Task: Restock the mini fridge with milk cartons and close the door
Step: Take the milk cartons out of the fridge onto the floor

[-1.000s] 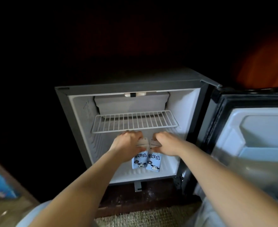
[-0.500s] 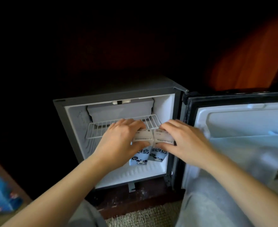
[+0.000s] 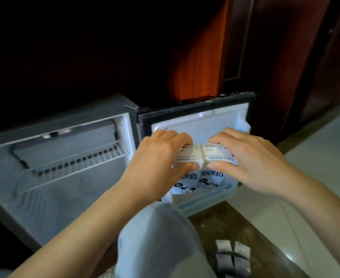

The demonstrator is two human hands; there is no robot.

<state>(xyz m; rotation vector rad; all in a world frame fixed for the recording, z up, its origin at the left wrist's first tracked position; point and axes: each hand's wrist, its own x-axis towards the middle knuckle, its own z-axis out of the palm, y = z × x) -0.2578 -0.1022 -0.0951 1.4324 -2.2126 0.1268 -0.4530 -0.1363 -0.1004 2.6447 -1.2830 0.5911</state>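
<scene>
The mini fridge (image 3: 8,197) stands open at the left, with a wire shelf (image 3: 74,163) inside and nothing visible on its floor. Its door (image 3: 225,115) is swung wide to the right. My left hand (image 3: 157,163) grips the top of one blue-and-white milk carton (image 3: 185,183). Beside it, my right hand (image 3: 251,159) grips the top of a second carton (image 3: 211,179). Both cartons are upright, side by side, with their bases down in the door's lower bin (image 3: 209,201).
My knee in grey trousers (image 3: 161,243) is raised just below the door bin. More cartons (image 3: 233,255) lie on the dark floor at the lower right. Pale floor tiles (image 3: 315,157) lie to the right, and dark wooden panelling (image 3: 285,57) stands behind.
Both hands carried the two cartons out of the fridge compartment and rightwards to the door bin. The view swung right with them.
</scene>
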